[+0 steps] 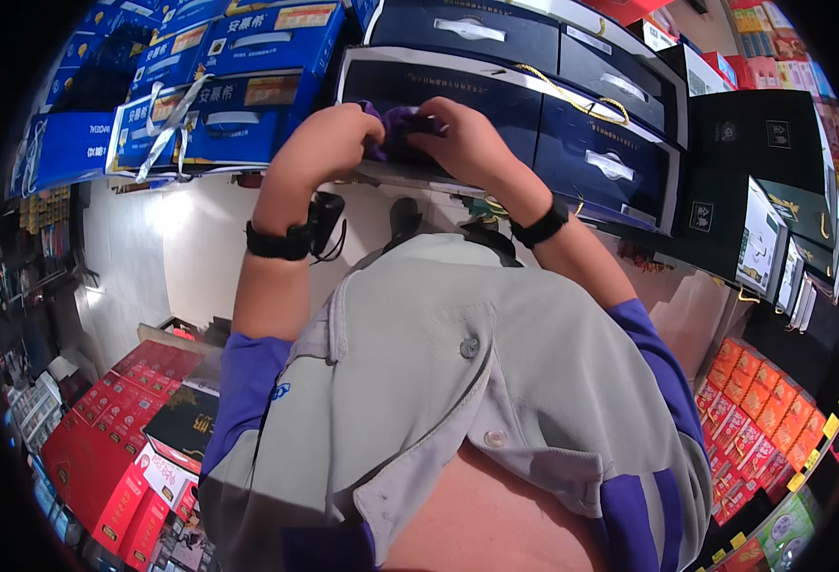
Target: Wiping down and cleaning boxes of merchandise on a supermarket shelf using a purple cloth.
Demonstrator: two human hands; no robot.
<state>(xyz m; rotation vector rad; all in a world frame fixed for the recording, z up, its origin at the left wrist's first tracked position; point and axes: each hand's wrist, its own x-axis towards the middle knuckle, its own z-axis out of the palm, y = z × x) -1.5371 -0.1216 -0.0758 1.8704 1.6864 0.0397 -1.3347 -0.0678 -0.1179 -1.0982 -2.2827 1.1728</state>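
Note:
A crumpled purple cloth (pixel 391 136) is stretched between my two hands, in front of dark blue gift cartons. My left hand (pixel 330 143) grips the cloth's left end, fingers curled, back of the hand upward. On the other end, my right hand (pixel 458 139) pinches the cloth between thumb and fingers. Both wrists wear black straps, and a small black device hangs at the left one. Just behind the cloth stands a dark blue carton (pixel 462 96) with white edges. Another dark blue carton (pixel 598 161) with a white handle and a yellow cord is right of my right hand.
Blue milk cartons (pixel 240 129) with silvery ribbon are stacked at the upper left. Dark green cartons (pixel 719 214) stand at the right. Red boxes (pixel 98 443) fill the lower left, and orange and red packs (pixel 762 407) the lower right. Pale floor (pixel 198 250) lies below my left forearm.

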